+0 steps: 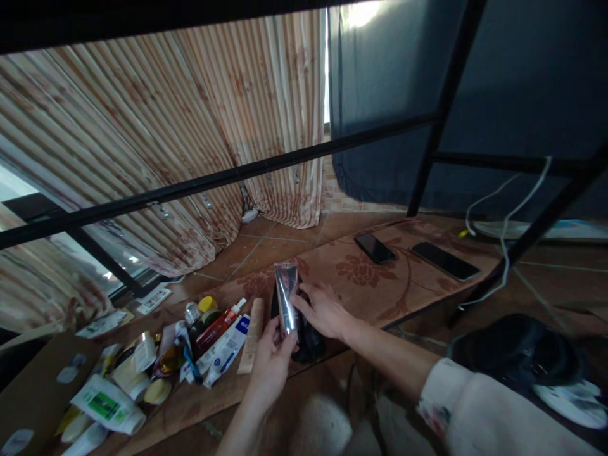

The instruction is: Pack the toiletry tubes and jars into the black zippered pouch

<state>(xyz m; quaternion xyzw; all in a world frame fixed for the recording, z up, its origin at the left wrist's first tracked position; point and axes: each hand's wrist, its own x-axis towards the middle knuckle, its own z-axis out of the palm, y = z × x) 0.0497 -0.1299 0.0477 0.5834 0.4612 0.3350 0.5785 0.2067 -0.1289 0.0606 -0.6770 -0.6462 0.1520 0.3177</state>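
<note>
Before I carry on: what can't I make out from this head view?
All in the head view:
- Silver tube: print too blurred to read; the left hand partly covers its lower end.
- Black item beneath it: partly hidden by the tube and right hand, so I can't tell what it is.
- Blue-and-white tube: small lettering blurred.
- Brown box: cut off by the left edge.

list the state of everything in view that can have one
silver tube: held
left hand: closed on silver tube
right hand: at tube's side, grip unclear
tan tube: lying down
red bottle: on its side
left phone: flat, screen dark
right phone: flat, screen dark
patterned curtain: hanging in folds
</note>
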